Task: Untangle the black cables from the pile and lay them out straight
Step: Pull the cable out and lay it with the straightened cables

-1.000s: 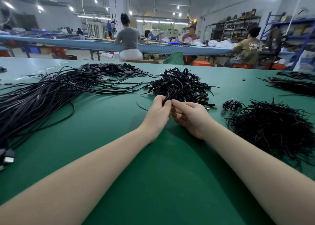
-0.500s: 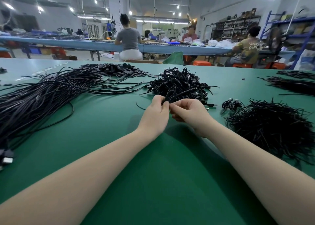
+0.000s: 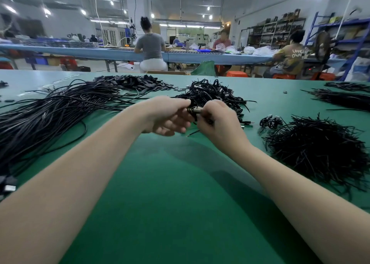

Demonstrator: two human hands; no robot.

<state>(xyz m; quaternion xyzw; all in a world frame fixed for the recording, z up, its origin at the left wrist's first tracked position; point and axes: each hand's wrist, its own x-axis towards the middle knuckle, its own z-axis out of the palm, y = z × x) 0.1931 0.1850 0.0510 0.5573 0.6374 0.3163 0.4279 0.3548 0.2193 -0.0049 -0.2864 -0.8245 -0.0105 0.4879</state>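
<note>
Green table (image 3: pixel 180 213) fills the near view. Above it, left hand (image 3: pixel 167 116) and right hand (image 3: pixel 217 123) both pinch one small coiled cable (image 3: pixel 192 111) between their fingertips, lifted just before the tangled pile (image 3: pixel 212 93). Many straight cables (image 3: pixel 50 111) lie at left; the pile remains, so much work is left.

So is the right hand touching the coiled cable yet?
Touching. Head view: the right hand pinches the coiled cable between its fingertips, opposite the left hand.
</note>
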